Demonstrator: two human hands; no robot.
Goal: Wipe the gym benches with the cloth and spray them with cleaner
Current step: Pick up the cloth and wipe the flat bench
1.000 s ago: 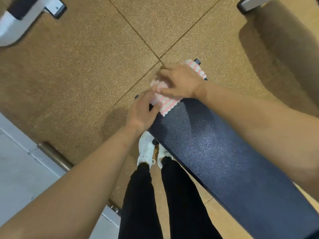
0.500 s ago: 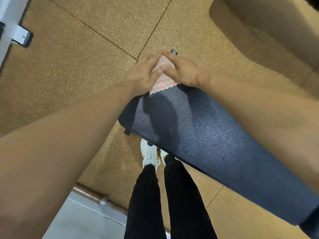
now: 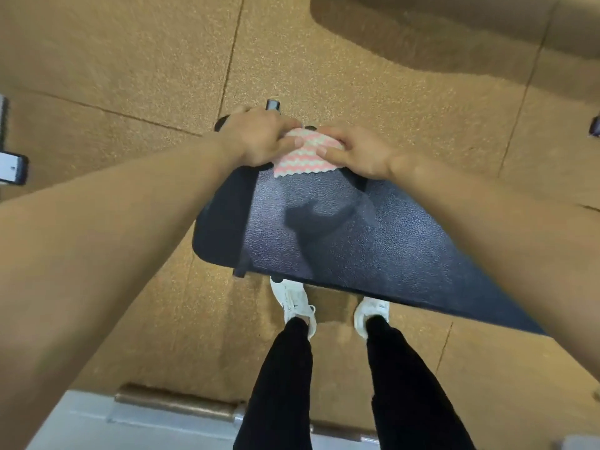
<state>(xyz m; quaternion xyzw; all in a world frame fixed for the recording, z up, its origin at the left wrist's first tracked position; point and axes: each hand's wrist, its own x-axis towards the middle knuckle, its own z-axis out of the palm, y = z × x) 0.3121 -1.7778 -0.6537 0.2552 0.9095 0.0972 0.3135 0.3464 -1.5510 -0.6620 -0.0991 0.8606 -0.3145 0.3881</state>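
Note:
A dark blue padded gym bench (image 3: 350, 241) runs from the middle of the view down to the right. A pink and white zigzag cloth (image 3: 305, 155) lies on its far edge. My left hand (image 3: 259, 138) presses on the cloth's left side and curls over the bench's far corner. My right hand (image 3: 354, 151) presses flat on the cloth's right side. Both sets of fingertips meet over the cloth, hiding most of it. No spray bottle is in view.
My legs in black trousers and white shoes (image 3: 293, 303) stand right against the bench's near edge. Speckled tan rubber floor tiles (image 3: 136, 60) surround the bench. A white machine part (image 3: 11, 168) sits at the left edge, a metal floor strip (image 3: 175, 404) below.
The view has swung so the bench lies more across. Both hands stayed on the cloth at the bench's far end, and my feet have stepped apart.

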